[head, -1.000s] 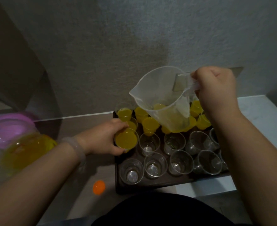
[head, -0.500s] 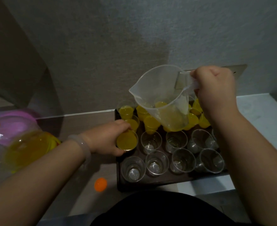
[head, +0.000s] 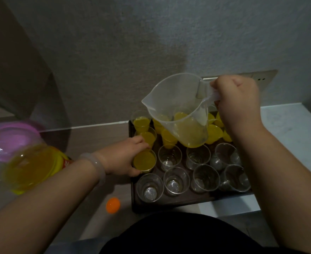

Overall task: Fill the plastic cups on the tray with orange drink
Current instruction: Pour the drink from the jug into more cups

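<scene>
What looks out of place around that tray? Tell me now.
Only an orange cap lies loose on the counter by the tray's front left corner. No spill shows on the tray; the filled cup in the left hand stands upright, and no stream leaves the jug in the right hand.
</scene>
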